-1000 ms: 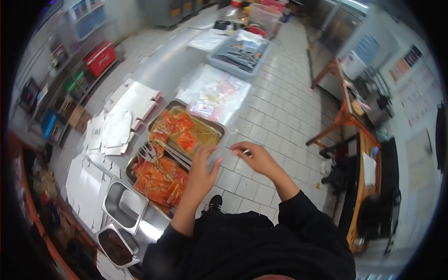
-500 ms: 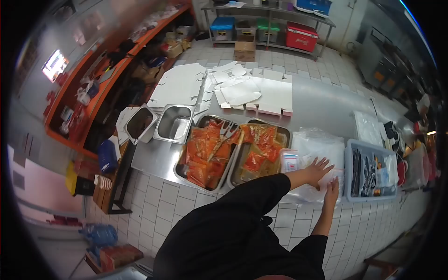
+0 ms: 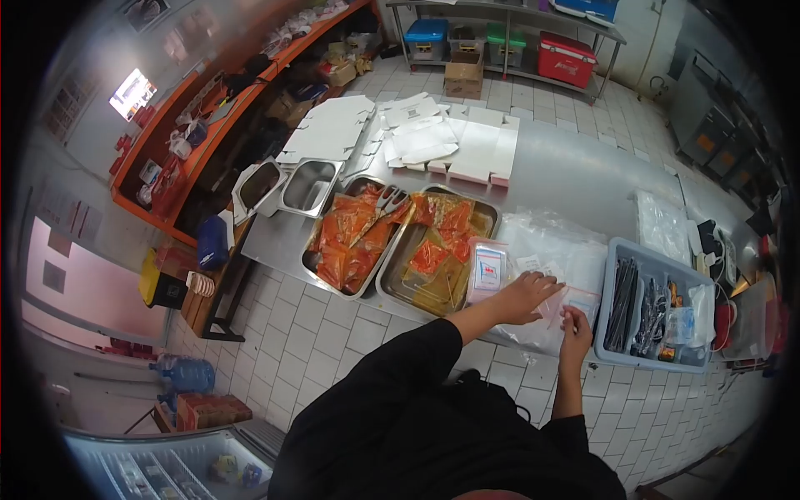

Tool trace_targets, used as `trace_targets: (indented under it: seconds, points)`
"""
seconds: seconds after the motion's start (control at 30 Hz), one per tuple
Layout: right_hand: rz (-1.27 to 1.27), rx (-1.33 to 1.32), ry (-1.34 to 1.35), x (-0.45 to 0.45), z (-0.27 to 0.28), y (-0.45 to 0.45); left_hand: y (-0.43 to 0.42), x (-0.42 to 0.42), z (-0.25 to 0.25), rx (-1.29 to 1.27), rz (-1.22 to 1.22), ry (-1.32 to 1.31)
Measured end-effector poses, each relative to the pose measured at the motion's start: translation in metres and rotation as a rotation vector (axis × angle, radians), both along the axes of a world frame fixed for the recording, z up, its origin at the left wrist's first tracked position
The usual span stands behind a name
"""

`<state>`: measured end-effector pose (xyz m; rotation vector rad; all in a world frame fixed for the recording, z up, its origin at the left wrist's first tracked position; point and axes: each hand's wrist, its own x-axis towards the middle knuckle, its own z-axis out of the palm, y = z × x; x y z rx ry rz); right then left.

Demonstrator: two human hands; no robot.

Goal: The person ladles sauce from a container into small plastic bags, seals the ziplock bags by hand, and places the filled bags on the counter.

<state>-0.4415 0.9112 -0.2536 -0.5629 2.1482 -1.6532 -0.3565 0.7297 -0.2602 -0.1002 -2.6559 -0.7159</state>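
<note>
A small clear zip bag (image 3: 581, 297) with a reddish strip along its edge lies on the large clear plastic bags (image 3: 546, 242). From its left side, my left hand (image 3: 528, 297) grips the bag's edge with bent fingers. My right hand (image 3: 575, 331) pinches the lower edge between thumb and fingers. Left of my hands sits a pack of zip bags (image 3: 487, 268) with a printed label. Beyond it are two steel trays of orange-red sauce packets, the nearer tray (image 3: 398, 293) and the farther tray (image 3: 310, 268). Scissors (image 3: 390, 202) rest on the farther tray's packets.
A grey-blue bin (image 3: 612, 333) of black-wrapped items and small packets stands right of my hands. Flat white cardboard boxes (image 3: 329, 129) and a steel pan (image 3: 310, 185) occupy the table's far left. An open chest freezer (image 3: 158, 467) is at lower left.
Both hands have moved closer together around the small zip bag. My left hand's spread fingers have bent onto its edge. The camera view has shifted, showing more of the freezer.
</note>
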Motion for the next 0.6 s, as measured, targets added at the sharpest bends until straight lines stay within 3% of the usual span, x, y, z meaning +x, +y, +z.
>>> trace_targets:
  seconds: [0.17,0.3,0.53,0.6]
  points:
    - [0.107,0.083,0.213,0.0,0.008,-0.015,0.004,0.011,-0.015,0.039,0.104,0.031]
    - [0.029,0.126,0.494,0.011,0.036,-0.019,0.008,0.014,0.011,0.174,0.127,0.077]
    - [0.006,0.253,0.553,0.026,0.07,-0.008,0.016,0.035,0.046,0.202,0.125,0.087]
    - [-0.004,0.177,0.552,0.032,0.072,-0.006,0.019,0.044,0.049,0.186,0.121,0.128]
